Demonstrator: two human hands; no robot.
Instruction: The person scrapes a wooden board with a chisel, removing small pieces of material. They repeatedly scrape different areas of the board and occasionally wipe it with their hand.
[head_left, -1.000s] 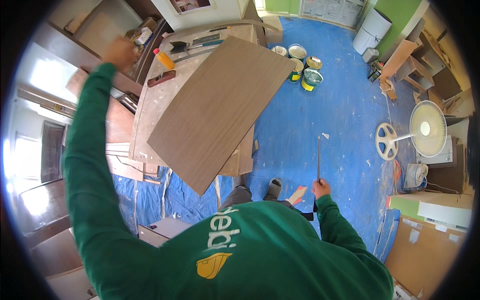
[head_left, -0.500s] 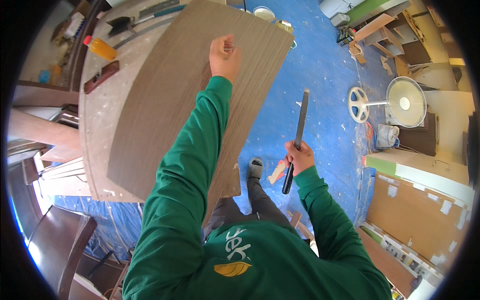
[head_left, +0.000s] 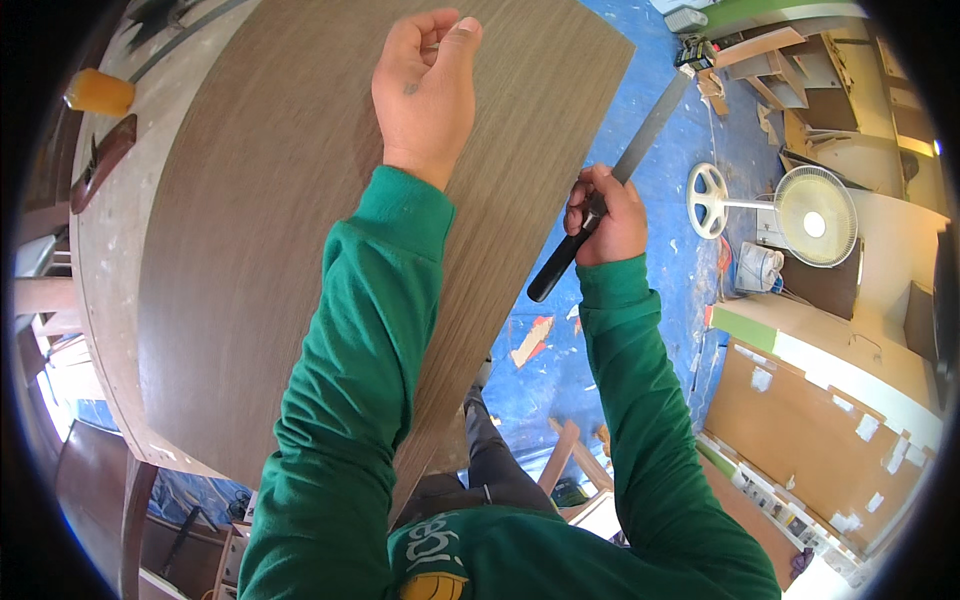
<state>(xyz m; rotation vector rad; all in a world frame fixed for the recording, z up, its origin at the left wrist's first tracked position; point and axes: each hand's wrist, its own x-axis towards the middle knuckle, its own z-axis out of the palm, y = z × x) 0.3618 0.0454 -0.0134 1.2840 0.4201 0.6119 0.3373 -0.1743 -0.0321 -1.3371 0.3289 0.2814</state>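
The right hand (head_left: pixel 622 222) wraps the flat file (head_left: pixel 652 130) by its handle (head_left: pixel 556 268); the left hand (head_left: pixel 425 105), loosely half-curled, seems empty over the wood-grain panel (head_left: pixel 260 200). Level strokes should limit splintering.

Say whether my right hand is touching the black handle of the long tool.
Touching: the head view shows the right hand closed around the black handle near the blade.

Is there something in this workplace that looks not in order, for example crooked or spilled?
The brown panel seems askew on the workbench: the bare strip left of it narrows toward the person. A pale and red scrap lies loose on the blue floor sheet, like litter. I see no spill.
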